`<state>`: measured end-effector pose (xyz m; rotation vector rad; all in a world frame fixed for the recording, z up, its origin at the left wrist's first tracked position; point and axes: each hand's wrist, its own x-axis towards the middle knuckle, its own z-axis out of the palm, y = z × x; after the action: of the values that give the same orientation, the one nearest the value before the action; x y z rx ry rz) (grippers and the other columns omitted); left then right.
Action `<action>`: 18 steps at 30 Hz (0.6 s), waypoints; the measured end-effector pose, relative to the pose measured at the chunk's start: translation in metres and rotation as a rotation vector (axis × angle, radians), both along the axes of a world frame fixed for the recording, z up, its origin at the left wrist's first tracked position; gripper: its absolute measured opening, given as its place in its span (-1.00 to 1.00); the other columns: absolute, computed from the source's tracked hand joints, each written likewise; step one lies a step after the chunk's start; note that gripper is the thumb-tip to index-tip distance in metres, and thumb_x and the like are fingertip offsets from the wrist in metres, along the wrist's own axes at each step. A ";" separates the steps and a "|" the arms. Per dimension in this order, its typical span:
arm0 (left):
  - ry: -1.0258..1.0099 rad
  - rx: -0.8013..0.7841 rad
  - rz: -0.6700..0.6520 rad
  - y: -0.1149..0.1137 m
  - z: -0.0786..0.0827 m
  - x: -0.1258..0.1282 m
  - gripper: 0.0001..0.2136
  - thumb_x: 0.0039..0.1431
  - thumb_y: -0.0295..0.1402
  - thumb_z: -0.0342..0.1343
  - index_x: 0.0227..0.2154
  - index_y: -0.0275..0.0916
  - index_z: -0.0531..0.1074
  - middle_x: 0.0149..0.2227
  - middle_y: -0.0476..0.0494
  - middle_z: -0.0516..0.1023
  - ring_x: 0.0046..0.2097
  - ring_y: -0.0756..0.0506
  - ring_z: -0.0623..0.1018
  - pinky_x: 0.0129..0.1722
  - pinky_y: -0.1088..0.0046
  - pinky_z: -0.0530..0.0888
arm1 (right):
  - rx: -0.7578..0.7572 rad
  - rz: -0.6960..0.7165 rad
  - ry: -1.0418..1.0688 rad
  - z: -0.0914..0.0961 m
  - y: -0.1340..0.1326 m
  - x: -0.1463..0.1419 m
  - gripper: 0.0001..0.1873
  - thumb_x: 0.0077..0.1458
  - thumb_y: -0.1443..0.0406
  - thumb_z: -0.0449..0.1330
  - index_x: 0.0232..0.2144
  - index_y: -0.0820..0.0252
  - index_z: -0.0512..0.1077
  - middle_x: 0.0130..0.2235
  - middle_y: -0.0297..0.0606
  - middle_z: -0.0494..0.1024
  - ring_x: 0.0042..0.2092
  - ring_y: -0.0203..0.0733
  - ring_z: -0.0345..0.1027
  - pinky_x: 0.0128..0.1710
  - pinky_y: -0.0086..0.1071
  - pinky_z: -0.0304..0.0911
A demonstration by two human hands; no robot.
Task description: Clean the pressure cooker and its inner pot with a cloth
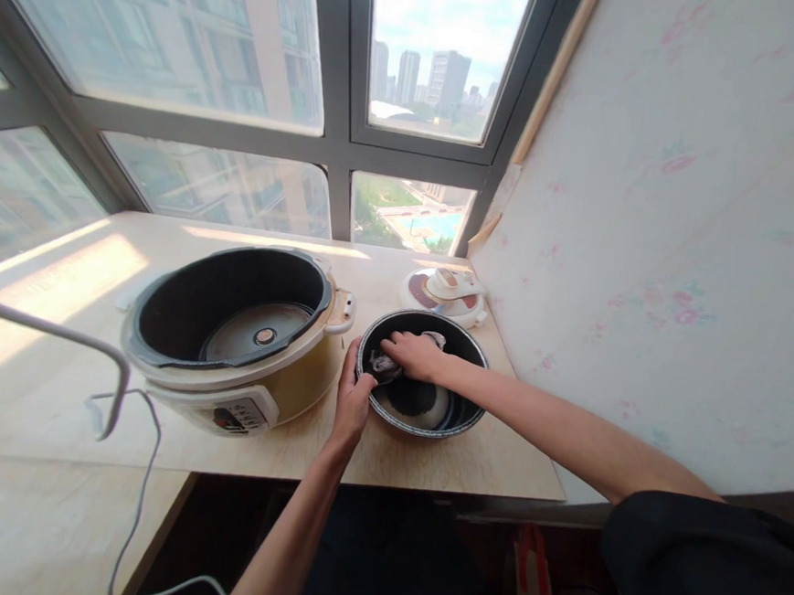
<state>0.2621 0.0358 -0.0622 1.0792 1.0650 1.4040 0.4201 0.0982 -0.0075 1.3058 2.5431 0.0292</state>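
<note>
A round black inner pot rests on the light wooden counter, with a curved band of light across its bottom. My left hand grips its left rim, thumb over the edge and fingers on the outer wall. Inside the pot, my right hand is closed on a crumpled grey cloth, pressed against the inner left wall. Part of the cloth sticks out beyond the back of that hand. To the left stands the cream and yellow pressure cooker body, uncovered, with a metal heating plate at its bottom.
Behind the pot lies the cooker lid, close to the flowered wall. A grey cable loops over the counter's left side. Windows line the back. Below the counter's front edge, a paper bag stands at the right.
</note>
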 end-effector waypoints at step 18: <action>-0.062 0.074 0.128 -0.008 -0.007 0.016 -0.44 0.36 0.04 -0.07 0.28 -0.17 0.32 0.37 -0.18 0.27 0.41 -0.17 0.20 0.42 0.26 0.04 | -0.365 -0.317 0.785 0.025 -0.035 0.018 -0.46 -0.16 0.31 0.38 -0.04 0.20 0.46 -0.13 -0.22 0.63 -0.10 -0.02 0.50 -0.09 -0.27 0.34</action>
<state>0.2781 0.0277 -0.0694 1.0278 1.0599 1.5802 0.4378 0.0637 0.0179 1.7744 2.6508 -1.1598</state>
